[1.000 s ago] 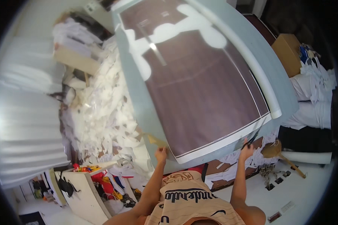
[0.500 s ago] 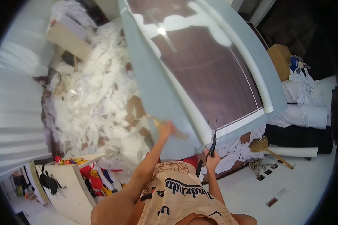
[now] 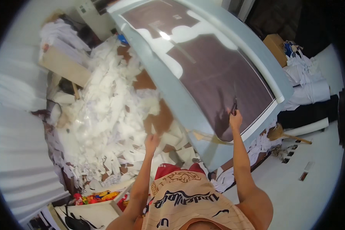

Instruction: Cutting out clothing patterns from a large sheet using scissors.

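My right hand (image 3: pixel 235 119) is closed around the handles of dark scissors (image 3: pixel 234 106). Their blades point away from me over the near part of a large brown printed sheet (image 3: pixel 214 73) with white margins. The sheet lies on a pale blue-grey table (image 3: pixel 163 74). My left hand (image 3: pixel 152 142) is off the table, above a heap of white scraps (image 3: pixel 107 96) at the left. Its fingers look curled together; whether something is in them is hidden. A tan strip (image 3: pixel 203 136) rests near the table's front edge, by the sheet's near corner.
A white roll (image 3: pixel 266 82) runs along the sheet's right side. Beyond the table stand a cardboard box (image 3: pixel 275 49) and wrapped white bundles (image 3: pixel 310 94). A round-headed wooden-handled tool (image 3: pixel 276 132) lies right of the table. A white cabinet (image 3: pixel 86 212) with colourful cloth stands at lower left.
My left hand has moved left, from the table to above the scrap heap. The scissors have moved up and right over the sheet. The white margin along the sheet's near left side is gone.
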Motion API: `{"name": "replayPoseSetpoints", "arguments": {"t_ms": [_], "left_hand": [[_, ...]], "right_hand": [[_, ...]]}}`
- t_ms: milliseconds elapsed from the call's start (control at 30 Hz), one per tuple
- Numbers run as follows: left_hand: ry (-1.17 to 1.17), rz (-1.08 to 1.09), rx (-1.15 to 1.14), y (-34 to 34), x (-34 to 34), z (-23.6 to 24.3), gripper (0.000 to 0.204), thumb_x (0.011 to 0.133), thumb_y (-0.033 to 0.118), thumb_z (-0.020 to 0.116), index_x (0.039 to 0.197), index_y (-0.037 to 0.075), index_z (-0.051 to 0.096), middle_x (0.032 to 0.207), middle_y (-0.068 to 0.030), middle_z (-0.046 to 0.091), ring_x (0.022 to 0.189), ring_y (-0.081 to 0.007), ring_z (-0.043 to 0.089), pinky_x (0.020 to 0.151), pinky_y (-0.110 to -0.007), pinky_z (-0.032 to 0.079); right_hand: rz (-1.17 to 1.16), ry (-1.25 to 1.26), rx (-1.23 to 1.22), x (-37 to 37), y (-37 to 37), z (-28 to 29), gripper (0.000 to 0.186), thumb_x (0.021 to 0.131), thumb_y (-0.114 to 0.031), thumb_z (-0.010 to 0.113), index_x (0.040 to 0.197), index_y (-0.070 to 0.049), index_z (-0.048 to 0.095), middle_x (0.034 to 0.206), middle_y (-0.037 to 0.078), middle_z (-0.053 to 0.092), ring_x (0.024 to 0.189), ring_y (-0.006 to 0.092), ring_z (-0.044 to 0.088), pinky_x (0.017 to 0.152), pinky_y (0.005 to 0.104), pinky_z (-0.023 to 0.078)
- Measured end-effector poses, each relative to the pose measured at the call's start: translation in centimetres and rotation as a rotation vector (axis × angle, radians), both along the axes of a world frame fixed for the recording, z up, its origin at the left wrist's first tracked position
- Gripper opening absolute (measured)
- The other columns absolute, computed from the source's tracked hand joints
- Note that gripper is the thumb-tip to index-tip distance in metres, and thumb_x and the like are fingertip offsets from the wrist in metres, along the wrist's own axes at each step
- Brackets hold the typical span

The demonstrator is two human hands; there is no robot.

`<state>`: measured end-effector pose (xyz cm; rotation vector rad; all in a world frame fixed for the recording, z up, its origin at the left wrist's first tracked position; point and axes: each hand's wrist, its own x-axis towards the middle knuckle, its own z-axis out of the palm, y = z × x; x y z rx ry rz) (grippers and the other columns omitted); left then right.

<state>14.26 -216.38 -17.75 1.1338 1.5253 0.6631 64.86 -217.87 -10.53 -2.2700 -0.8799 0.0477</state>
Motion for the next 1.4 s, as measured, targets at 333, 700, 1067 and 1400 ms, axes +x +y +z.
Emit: {"name": "replayPoseSetpoints", "arguments": {"t_ms": [333,700,1067,1400], "left_hand": [[0.311,-0.087,0.202,15.7,3.2,-0.2,0.044,0.098,0.039,0.063,0.083,-0.002,0.071,0.070,-0.0037,0.066,0.067,-0.0112,0.061,0.062,-0.028,0.047],[-0.014,-0.194,-0.209,39.0,18.7,-0.3,0.052,0.092,0.050,0.069,0.100,-0.001,0.071,0.084,-0.0074,0.072,0.059,-0.0120,0.063,0.050,-0.026,0.043],[-0.168,-0.307,-0.322,44.7,21.5,-3.4,0.028,0.091,0.025,0.077,0.078,0.001,0.068,0.069,-0.0044,0.066,0.055,-0.0092,0.058,0.048,-0.025,0.038],[-0.163,-0.346,-0.391,45.7,21.2,-3.3,0.029,0.092,0.026,0.077,0.080,0.000,0.070,0.069,-0.0037,0.066,0.052,-0.0080,0.056,0.047,-0.024,0.037]], "right_hand": [[0.222,0.910,-0.071,-19.5,1.6,-8.1,0.055,0.083,-0.052,0.080,0.068,-0.002,0.062,0.057,0.002,0.054,0.052,0.0120,0.047,0.052,0.0328,0.038],[0.040,1.668,0.178,-30.5,17.9,-6.7,0.043,0.097,-0.046,0.067,0.075,-0.012,0.052,0.062,-0.001,0.053,0.051,0.0095,0.053,0.050,0.0243,0.041],[-0.144,1.495,0.282,-30.4,27.9,-7.3,0.037,0.094,-0.031,0.075,0.075,-0.011,0.050,0.061,-0.004,0.050,0.049,0.0061,0.047,0.049,0.0236,0.039],[-0.062,1.298,-0.052,-24.4,28.0,-5.2,0.022,0.097,-0.021,0.068,0.080,-0.007,0.065,0.058,-0.005,0.051,0.047,0.0068,0.046,0.044,0.0246,0.032]]}}
